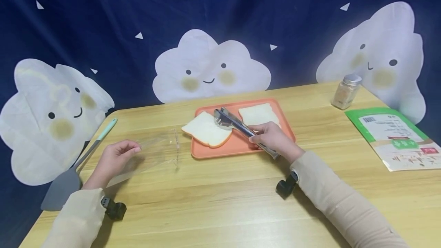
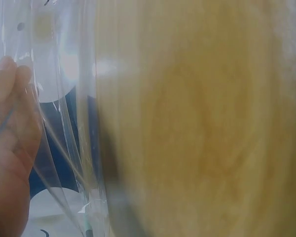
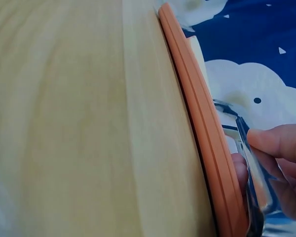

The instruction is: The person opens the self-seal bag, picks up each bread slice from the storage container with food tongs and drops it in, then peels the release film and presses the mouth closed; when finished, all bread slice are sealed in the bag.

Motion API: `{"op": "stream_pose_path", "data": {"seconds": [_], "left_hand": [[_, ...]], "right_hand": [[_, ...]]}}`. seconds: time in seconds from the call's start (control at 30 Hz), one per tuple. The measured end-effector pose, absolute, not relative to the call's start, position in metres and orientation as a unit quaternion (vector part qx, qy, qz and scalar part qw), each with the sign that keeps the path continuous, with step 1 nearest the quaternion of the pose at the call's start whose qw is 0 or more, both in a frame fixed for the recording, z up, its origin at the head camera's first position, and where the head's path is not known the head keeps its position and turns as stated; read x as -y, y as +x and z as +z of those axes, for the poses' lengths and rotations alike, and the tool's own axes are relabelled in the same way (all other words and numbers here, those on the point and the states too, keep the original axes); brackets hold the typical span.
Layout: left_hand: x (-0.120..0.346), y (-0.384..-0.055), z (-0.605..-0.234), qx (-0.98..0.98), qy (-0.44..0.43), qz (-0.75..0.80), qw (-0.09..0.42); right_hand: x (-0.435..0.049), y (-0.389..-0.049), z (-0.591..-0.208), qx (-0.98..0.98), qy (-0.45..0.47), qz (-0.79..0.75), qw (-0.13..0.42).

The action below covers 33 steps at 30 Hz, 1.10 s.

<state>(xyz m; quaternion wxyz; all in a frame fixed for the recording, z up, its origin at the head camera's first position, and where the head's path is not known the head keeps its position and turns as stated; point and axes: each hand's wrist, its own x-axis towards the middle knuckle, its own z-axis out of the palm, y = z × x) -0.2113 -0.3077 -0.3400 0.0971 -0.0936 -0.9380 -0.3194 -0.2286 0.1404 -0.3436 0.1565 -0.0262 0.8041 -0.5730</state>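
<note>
My left hand (image 1: 115,160) pinches the edge of a clear plastic bag (image 1: 160,150) between thumb and fingers, held over the table's left part. In the left wrist view the bag's transparent folds (image 2: 64,128) hang beside the fingers. With my right hand (image 1: 272,137) I grip metal tongs (image 1: 241,127), thumb on one arm and fingers on the other. The tongs' heads lie over a slice of bread (image 1: 206,129) on an orange tray (image 1: 220,152); I cannot tell whether they pinch it. That slice overhangs the tray's left rim. A second slice (image 1: 260,114) lies at the tray's back right.
A grey spatula (image 1: 63,186) with a mint handle lies along the table's left edge. At the back right stands a glass jar (image 1: 346,92) with a silver lid. A green and white package (image 1: 396,137) lies flat in front of it. A dark blue cloud-print curtain (image 1: 220,7) hangs behind the table.
</note>
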Motion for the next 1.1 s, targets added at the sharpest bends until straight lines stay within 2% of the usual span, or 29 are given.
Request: {"op": "stream_pose_path", "data": {"seconds": [0.73,1.1], "left_hand": [[0.304,-0.209,-0.336,0.938,-0.09,-0.319,0.1],[0.305,-0.211,-0.337,0.938,-0.092,-0.318,0.101]], "right_hand": [[-0.153,-0.229,-0.344,-0.788,-0.035,-0.602,0.123],[-0.175,-0.226,-0.326,-0.821,-0.04,-0.565,0.077]]}}
